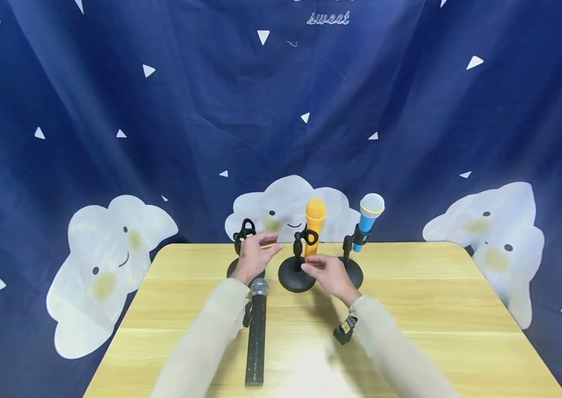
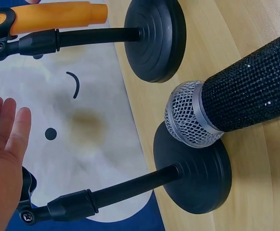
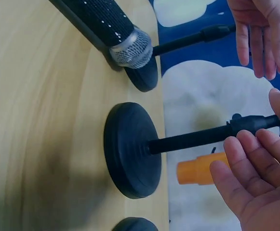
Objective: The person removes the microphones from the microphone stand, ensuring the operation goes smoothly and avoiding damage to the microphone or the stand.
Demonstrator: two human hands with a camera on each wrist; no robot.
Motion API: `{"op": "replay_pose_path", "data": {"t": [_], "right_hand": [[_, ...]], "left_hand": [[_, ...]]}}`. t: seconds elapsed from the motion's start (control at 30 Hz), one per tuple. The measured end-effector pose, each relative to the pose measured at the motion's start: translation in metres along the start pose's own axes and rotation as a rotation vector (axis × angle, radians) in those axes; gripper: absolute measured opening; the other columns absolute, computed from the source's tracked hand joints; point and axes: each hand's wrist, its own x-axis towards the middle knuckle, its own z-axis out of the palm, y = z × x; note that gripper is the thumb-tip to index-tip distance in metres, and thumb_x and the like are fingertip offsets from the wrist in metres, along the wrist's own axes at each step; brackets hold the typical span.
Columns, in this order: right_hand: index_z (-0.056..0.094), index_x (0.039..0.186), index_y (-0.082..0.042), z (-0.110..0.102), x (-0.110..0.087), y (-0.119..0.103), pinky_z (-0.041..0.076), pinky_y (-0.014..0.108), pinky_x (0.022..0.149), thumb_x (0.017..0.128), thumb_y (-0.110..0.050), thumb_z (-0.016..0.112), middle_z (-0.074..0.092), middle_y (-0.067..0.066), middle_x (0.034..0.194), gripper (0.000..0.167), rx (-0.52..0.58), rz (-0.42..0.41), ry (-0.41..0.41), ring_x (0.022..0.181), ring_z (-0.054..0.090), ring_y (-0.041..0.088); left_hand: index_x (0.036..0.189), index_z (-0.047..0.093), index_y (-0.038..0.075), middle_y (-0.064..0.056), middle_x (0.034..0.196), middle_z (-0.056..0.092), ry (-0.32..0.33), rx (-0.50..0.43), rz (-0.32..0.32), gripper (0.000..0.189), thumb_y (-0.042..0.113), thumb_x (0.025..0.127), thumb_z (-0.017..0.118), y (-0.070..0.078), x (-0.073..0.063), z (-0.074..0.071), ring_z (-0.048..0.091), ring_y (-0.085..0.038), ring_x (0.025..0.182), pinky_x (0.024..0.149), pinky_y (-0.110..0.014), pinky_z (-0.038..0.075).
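An orange microphone (image 1: 314, 221) stands upright in the clip of the middle black stand (image 1: 297, 275). Close to its lower end is my right hand (image 1: 329, 276); in the right wrist view its fingers (image 3: 248, 166) are spread and grip nothing. My left hand (image 1: 256, 256) hovers by the left stand (image 2: 130, 185), whose clip has no microphone in it, and its fingers (image 2: 17, 130) are extended. A black studded microphone with a silver mesh head (image 1: 257, 337) lies on the table below the left hand, its head toward that stand's base.
On the right, a blue microphone with a white head (image 1: 369, 218) leans in the third black stand (image 1: 352, 272). All this is on a light wooden table (image 1: 410, 309). Behind it hangs a dark blue curtain (image 1: 211, 110) with clouds and triangles.
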Motion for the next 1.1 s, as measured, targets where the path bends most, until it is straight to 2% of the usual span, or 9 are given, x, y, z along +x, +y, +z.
{"op": "replay_pose_path", "data": {"t": [0.1, 0.43, 0.63, 0.87, 1.1], "right_hand": [[0.071, 0.115, 0.002, -0.007, 0.002, -0.002, 0.057, 0.041, 0.086, 0.092, -0.02, 0.074, 0.074, 0.012, 0.107, 0.032, -0.008, -0.008, 0.004, 0.099, 0.071, 0.027], [0.072, 0.113, 0.002, -0.023, 0.007, -0.012, 0.056, 0.045, 0.088, 0.092, -0.019, 0.074, 0.074, 0.015, 0.106, 0.03, -0.003, -0.027, 0.013, 0.099, 0.071, 0.029], [0.071, 0.115, 0.001, -0.027, 0.011, -0.011, 0.055, 0.045, 0.09, 0.093, -0.022, 0.073, 0.072, 0.016, 0.113, 0.032, 0.005, -0.026, 0.029, 0.101, 0.07, 0.029], [0.07, 0.115, 0.004, -0.033, 0.011, -0.013, 0.056, 0.045, 0.09, 0.093, -0.017, 0.073, 0.072, 0.018, 0.11, 0.03, 0.007, -0.038, 0.06, 0.1, 0.07, 0.032], [0.067, 0.119, 0.005, -0.04, 0.015, -0.014, 0.056, 0.043, 0.09, 0.094, -0.018, 0.072, 0.071, 0.019, 0.111, 0.034, -0.006, -0.021, 0.071, 0.102, 0.068, 0.032]], "left_hand": [[0.115, 0.071, -0.001, -0.018, 0.115, 0.071, -0.005, 0.009, -0.008, 0.03, 0.008, 0.087, 0.078, 0.002, 0.001, 0.002, 0.067, -0.028, 0.109, 0.088, -0.03, 0.056], [0.116, 0.071, -0.003, -0.018, 0.116, 0.07, -0.022, 0.001, 0.021, 0.031, 0.007, 0.088, 0.077, 0.007, 0.008, 0.005, 0.067, -0.029, 0.11, 0.088, -0.027, 0.056], [0.117, 0.071, -0.001, -0.016, 0.117, 0.07, -0.022, 0.002, 0.007, 0.029, 0.007, 0.089, 0.075, 0.007, 0.009, 0.009, 0.067, -0.03, 0.111, 0.089, -0.028, 0.056], [0.116, 0.073, 0.001, -0.015, 0.12, 0.069, -0.013, 0.026, 0.025, 0.029, 0.009, 0.089, 0.077, 0.008, 0.008, 0.017, 0.066, -0.031, 0.112, 0.09, -0.033, 0.056], [0.117, 0.073, 0.003, -0.015, 0.122, 0.069, -0.011, 0.031, 0.014, 0.028, 0.008, 0.089, 0.076, 0.012, 0.008, 0.019, 0.067, -0.031, 0.112, 0.091, -0.036, 0.056]]}}
